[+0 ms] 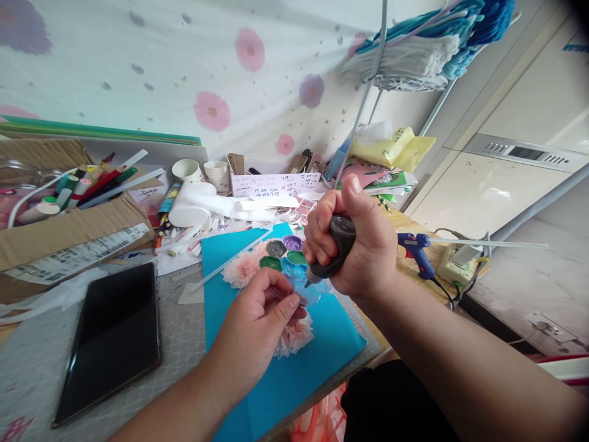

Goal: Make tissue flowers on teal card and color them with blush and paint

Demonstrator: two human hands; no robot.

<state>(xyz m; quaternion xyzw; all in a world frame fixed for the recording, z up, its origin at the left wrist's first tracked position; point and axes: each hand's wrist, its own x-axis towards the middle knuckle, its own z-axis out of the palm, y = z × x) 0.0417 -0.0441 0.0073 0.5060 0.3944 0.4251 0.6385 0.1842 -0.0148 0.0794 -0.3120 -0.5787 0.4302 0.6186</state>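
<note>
My right hand (368,245) is wrapped around a dark squeeze bottle (339,248), thumb raised. Its nozzle points down and left, just above the near part of a clear paint palette (309,296). My left hand (257,319) pinches the palette's near edge between thumb and fingers. Purple paint (293,242), grey paint (276,248), green paint (270,264) and blue paint (294,269) fill several wells. Under and around the palette lie pale pink tissue flowers (242,268) on a blue sheet (243,393). Whether paint is leaving the nozzle I cannot make out.
A black tablet (110,337) lies at the left, before a cardboard box (78,239) of pens. Paper cups (186,170) and white scraps crowd the back. On the right are a blue glue gun (418,252) and a power strip (453,267) with cables.
</note>
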